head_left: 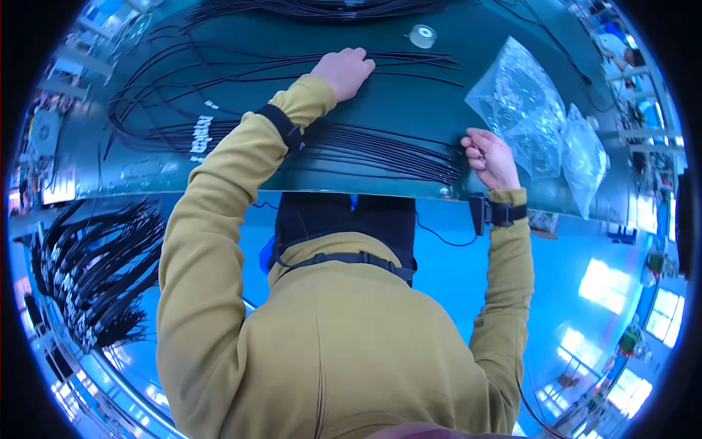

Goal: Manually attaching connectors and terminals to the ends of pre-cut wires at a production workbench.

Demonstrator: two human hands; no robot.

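Note:
My left hand (345, 73) is closed, its bent fingers round a few thin black cables (413, 56) that run out on both sides of it over the green tabletop (409, 106). My right hand (491, 159) hovers by the table's near edge with its fingers curled together. Whatever is inside those fingers is too small to make out. Just left of it end the tips of several black cables (387, 152), lying side by side. At the left these cables loop round, and white connectors (201, 132) rest on them.
Clear plastic bags (523, 110) (585, 157) lie right of my right hand. A roll of clear tape (423, 35) sits beyond the cables. A thick black cable bundle (322, 9) crosses the far side. Many black cables (95, 271) hang from a rack at the left.

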